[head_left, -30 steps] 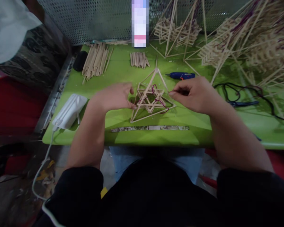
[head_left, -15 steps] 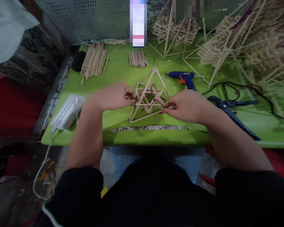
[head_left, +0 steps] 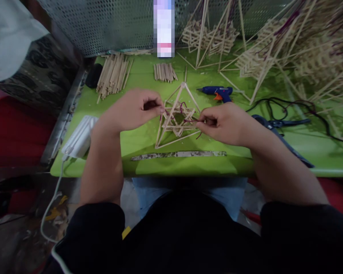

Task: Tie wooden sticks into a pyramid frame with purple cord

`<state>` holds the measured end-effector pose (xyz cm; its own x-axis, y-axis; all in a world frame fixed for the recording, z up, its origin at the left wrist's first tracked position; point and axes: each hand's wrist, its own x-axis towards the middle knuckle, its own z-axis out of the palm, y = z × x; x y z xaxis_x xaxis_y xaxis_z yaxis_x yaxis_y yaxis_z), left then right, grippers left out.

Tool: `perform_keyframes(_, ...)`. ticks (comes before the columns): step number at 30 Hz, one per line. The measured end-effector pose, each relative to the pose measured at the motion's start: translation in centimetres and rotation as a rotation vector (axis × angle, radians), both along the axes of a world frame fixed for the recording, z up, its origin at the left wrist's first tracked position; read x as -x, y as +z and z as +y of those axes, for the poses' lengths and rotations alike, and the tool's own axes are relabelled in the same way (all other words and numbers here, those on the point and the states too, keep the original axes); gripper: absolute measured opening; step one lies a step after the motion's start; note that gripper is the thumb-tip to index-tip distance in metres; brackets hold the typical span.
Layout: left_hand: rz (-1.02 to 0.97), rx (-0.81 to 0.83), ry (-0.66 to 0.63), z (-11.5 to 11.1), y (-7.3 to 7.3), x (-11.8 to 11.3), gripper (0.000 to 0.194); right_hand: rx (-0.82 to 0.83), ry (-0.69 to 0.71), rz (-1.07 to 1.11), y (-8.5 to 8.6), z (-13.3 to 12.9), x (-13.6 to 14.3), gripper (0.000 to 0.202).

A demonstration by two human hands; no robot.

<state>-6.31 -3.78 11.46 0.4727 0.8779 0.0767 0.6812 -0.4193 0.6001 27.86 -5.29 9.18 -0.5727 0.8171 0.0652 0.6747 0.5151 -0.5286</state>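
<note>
Green table [head_left: 143,72]: stick frame [head_left: 175,127] lay mid-scene

Frame sat between left hand [head_left: 135,108] and right hand [head_left: 227,123], just beside both sets of fingertips. Left fingertips pinched purple thread [head_left: 167,113] at its left side; right fingertips likewise at its right.

Part of a purple thread [head_left: 191,121] is being hidden in the right hand [head_left: 221,123], by which the blue glue gun [head_left: 215,90] is being partly covered. The white device [head_left: 77,140] is being overlapped by the left forearm [head_left: 105,163]. The upright screen [head_left: 164,30] is being blurred; piled stick frames [head_left: 317,72] are being cut off at right.
</note>
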Motion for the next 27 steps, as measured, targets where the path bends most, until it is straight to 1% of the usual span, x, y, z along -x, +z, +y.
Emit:
perform_keyframes(4,-0.011,-0.045,0.031,0.0,-0.1,-0.5,0.020,0.000,-0.011,0.211,-0.5,-0.3,0.3,0.026)
perform_keyframes(8,-0.022,-0.057,0.042,0.0,-0.1,-0.9,0.019,0.024,-0.071,0.302,-0.9,-0.3,0.6,0.037)
perform_keyframes(10,-0.041,-0.071,0.035,0.0,-0.2,-1.0,0.020,0.022,-0.091,0.330,-1.2,-0.3,0.7,0.039)
perform_keyframes(15,-0.086,-0.119,0.026,0.0,-0.5,-1.0,0.020,0.020,-0.124,0.351,-1.4,-0.3,1.0,0.039)
perform_keyframes(19,-0.059,-0.105,0.057,-0.1,-0.4,-1.0,0.019,0.009,-0.139,0.367,-1.3,-0.5,1.2,0.039)
perform_keyframes(22,-0.054,-0.109,0.058,-0.1,-0.4,-1.0,0.021,0.020,-0.133,0.374,-1.1,-0.6,1.3,0.038)
perform_keyframes(27,-0.027,-0.091,0.062,-0.3,-0.1,-1.0,0.022,0.054,-0.138,0.333,-0.7,-0.8,1.4,0.031)
